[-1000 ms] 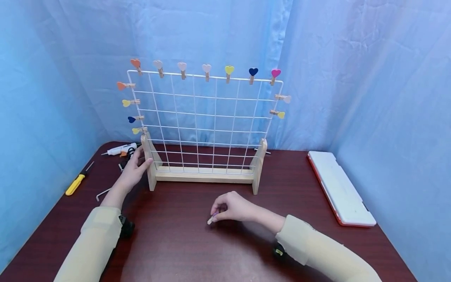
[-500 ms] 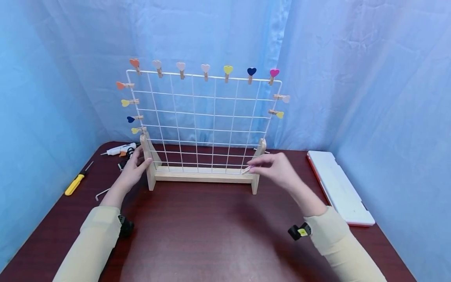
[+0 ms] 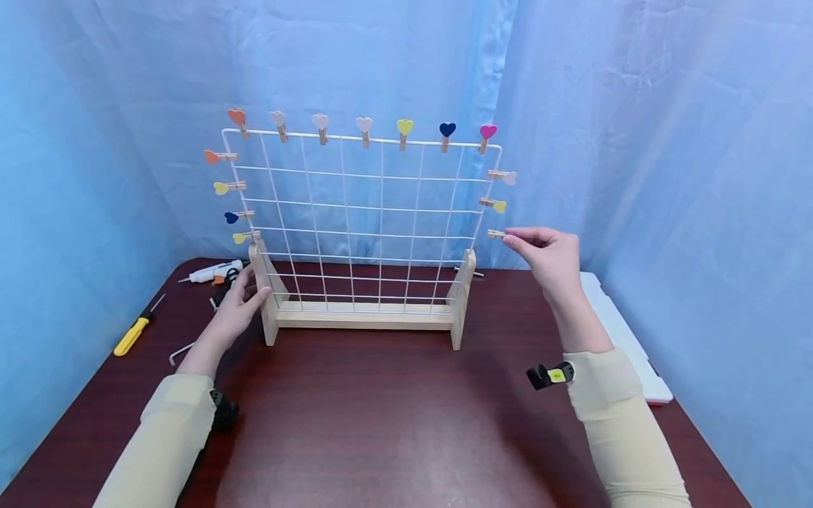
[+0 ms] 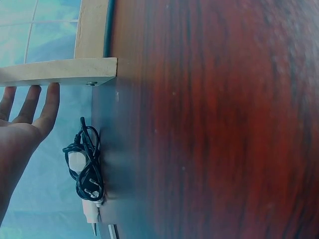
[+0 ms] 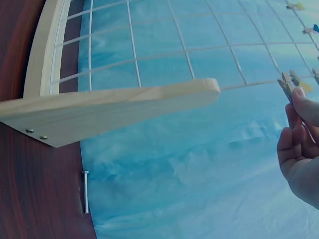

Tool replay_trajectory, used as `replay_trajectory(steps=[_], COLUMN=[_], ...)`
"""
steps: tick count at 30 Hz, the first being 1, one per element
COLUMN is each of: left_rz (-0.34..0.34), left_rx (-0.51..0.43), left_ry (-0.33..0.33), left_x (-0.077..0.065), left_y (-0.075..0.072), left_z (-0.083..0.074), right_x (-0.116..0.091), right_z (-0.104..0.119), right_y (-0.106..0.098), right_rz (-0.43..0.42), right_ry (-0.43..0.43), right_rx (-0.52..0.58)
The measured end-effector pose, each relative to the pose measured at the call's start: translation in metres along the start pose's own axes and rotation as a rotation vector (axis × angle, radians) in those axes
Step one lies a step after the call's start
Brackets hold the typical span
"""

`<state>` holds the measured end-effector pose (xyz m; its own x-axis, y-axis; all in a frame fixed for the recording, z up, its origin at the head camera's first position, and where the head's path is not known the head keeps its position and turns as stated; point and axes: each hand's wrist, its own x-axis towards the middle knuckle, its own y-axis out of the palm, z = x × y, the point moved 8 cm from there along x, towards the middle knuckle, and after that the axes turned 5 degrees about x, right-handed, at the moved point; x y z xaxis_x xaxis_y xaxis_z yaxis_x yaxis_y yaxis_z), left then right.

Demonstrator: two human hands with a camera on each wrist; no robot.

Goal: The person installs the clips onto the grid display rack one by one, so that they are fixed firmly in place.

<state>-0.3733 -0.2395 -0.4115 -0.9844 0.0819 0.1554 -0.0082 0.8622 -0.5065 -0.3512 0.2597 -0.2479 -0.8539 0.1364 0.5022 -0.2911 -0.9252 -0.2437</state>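
A white wire grid (image 3: 346,187) stands upright in a wooden stand (image 3: 365,321). Heart-topped clothespins, such as a yellow one (image 3: 405,128) and a dark blue one (image 3: 447,131), are clipped along its top and sides. My right hand (image 3: 551,257) pinches a small wooden clothespin (image 3: 495,234) between thumb and fingers, its free end towards the grid's right side and slightly apart from it. Fingers cover the clothespin's other end. My left hand (image 3: 236,305) rests against the stand's left upright (image 4: 60,69), its fairly straight fingertips touching the outer face.
On the left lie a yellow-handled screwdriver (image 3: 132,336), a hex key (image 3: 180,352) and a white glue gun (image 3: 216,271) with a black cord (image 4: 88,164). A bolt (image 5: 85,191) lies behind the right upright. A white case (image 3: 625,331) is at right, partly behind the right arm.
My right hand has carried the clothespin from low over the front of the table up and right to the grid's right side. My left hand has stayed at the left upright.
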Motion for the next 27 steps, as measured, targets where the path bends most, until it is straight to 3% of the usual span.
replay_trajectory(steps=[7,27], left_rz=[0.009,0.002], left_rx=[0.009,0.012], left_ry=[-0.008,0.002], left_x=[0.001,0.0], left_y=[0.001,-0.001], left_z=[0.0,0.0], right_x=[0.009,0.013], right_z=[-0.001,-0.006], right_y=[0.004,0.024], right_rz=[-0.05,0.033], right_ry=[-0.038,-0.033], right_rx=[-0.061,-0.091])
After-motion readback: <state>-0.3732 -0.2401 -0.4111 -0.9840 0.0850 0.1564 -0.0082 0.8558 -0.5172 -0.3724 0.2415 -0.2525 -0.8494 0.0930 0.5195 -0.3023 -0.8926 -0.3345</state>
